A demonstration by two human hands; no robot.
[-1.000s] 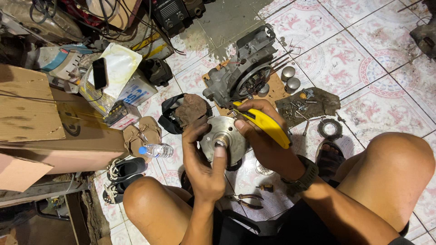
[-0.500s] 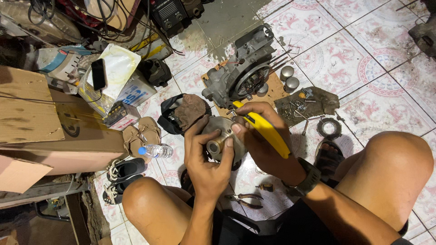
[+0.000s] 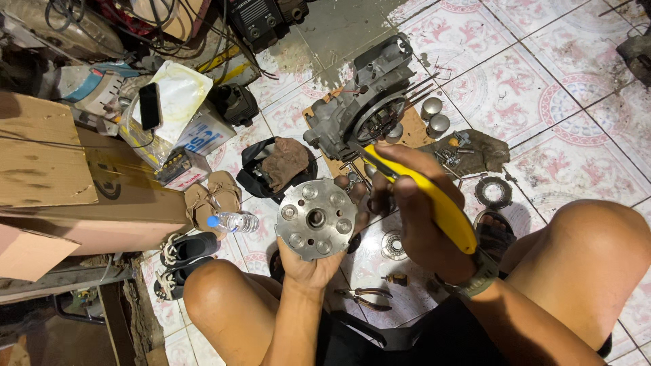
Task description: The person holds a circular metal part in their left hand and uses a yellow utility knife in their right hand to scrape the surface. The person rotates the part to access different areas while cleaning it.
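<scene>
Since the earlier frame the round metal disc (image 3: 316,219) has been turned face-up toward the camera, and the right hand (image 3: 417,210) has lifted off it. The disc now rests upright in the left hand (image 3: 313,261), whose fingers are curled closed around its lower edge and back; its face shows a ring of round bosses about a centre hole. It sits above the person's lap, between the knees. The right hand hovers just beside the disc's right edge, its fingers wrapped shut on a yellow-handled tool (image 3: 427,196) whose dark tip points up-left. Beyond the hands, on the tiled floor (image 3: 542,88), an engine casing (image 3: 366,102) lies on cardboard. A plastic water bottle (image 3: 232,221) lies left of the disc, near sandals (image 3: 213,196). Pliers (image 3: 366,298) lie on the floor below the hands.
</scene>
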